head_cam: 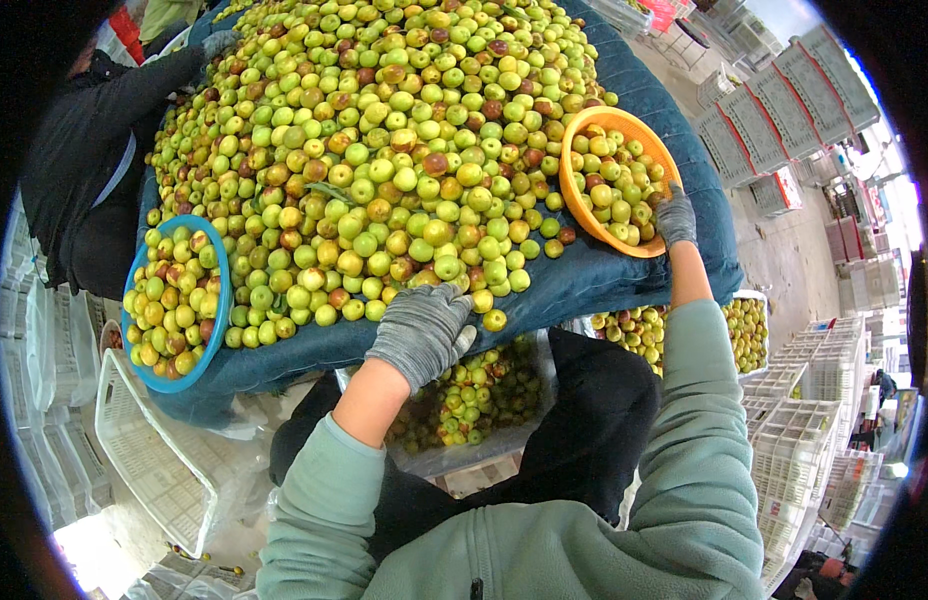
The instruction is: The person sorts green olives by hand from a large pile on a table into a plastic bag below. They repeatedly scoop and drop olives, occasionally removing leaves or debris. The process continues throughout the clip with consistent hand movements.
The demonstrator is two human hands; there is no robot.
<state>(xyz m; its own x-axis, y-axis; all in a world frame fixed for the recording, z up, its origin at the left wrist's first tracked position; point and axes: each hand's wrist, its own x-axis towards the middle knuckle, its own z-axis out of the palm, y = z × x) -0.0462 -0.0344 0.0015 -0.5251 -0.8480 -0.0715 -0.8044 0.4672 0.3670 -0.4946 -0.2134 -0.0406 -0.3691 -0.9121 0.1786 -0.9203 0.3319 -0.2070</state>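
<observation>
A large heap of green and reddish-brown jujube-like fruits (374,165) covers a table padded with dark blue cloth (621,277). My left hand (423,334), in a grey knit glove, rests palm down on fruits at the heap's near edge; whether it grips one is hidden. My right hand (675,217), gloved alike, holds the right rim of an orange plastic basket (599,112) filled with fruits, tilted at the heap's right side. At the table's left corner stands a blue plastic basket (225,300) full of fruits. Below the table edge, between my knees, a lined crate (546,382) holds more fruits.
Another person's dark sleeve (81,120) and gloved hand (220,43) are at the heap's upper left. An off-white plastic crate (153,457) lies on the floor at lower left. Fruit-filled crates (749,330) stand right of my knee. Stacked crates (790,112) line the right side.
</observation>
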